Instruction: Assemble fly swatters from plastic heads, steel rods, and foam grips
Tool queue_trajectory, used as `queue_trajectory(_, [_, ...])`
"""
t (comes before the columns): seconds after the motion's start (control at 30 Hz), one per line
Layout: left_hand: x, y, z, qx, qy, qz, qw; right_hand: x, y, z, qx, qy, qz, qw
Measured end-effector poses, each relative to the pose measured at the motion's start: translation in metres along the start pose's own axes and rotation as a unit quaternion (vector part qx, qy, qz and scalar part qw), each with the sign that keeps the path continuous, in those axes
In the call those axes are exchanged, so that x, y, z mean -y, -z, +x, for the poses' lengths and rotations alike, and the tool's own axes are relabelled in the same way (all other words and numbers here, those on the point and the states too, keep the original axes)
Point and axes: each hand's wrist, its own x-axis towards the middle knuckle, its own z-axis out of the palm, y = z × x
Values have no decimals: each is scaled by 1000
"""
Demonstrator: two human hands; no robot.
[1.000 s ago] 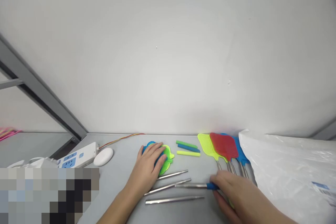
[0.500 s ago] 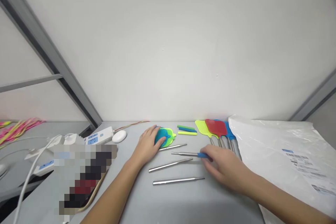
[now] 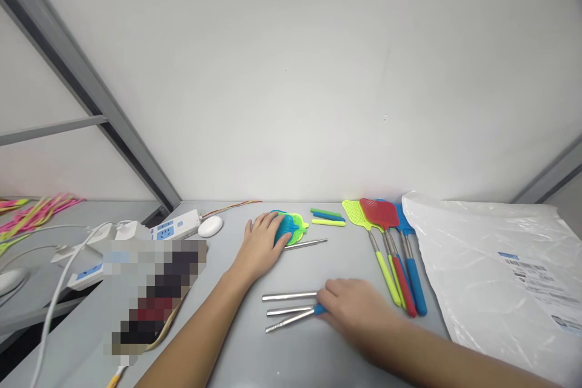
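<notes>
My left hand (image 3: 262,246) lies over the left part of a small pile of fly swatter heads (image 3: 296,228), blue on yellow-green, its fingers apart. Beside its thumb is a bare metal rod (image 3: 311,244), partly under the pile. My right hand (image 3: 350,309), slightly blurred, is closed on a metal rod with a blue handle (image 3: 319,309); most of the handle is hidden by the hand. Two plain metal rods (image 3: 289,297) (image 3: 291,311) run leftward from under its fingers; whether these are gripped too cannot be seen.
Several assembled fly swatters (image 3: 381,213) lie right, beside a white plastic mailing bag (image 3: 482,267). Short green, blue and yellow tubes (image 3: 328,223) lie at the back. A white round device (image 3: 210,227), power strips (image 3: 176,227) and a pixelated object (image 3: 154,297) are left.
My right hand has moved nearer and left with the blue-handled rod, now over the two plain rods, whose right ends it covers. The assembled swatters' handles are uncovered. My left hand stays on the heads.
</notes>
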Motion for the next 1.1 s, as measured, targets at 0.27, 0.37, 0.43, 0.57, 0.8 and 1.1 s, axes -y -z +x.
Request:
queue_trajectory(0.27, [5,7,3,38,9,-47,998,-21,11,16,2,-39,-40,998])
queue_trajectory(0.37, [8,11,4,44,-2,-58,997,-15,20,11,3,-57,-34,998])
queue_trajectory(0.43, [9,13,5,43,-4,-60,997,-9,28,4,1,-76,-17,997])
queue_trajectory(0.57, [8,14,6,44,-13,-65,997,5,40,-16,-8,-105,34,994])
queue_trajectory(0.8, [4,13,4,46,-31,-41,998,8,19,-31,5,-104,33,994])
queue_trajectory(1.1, [2,14,7,58,-44,-1,997,4,19,-30,-28,-89,99,991])
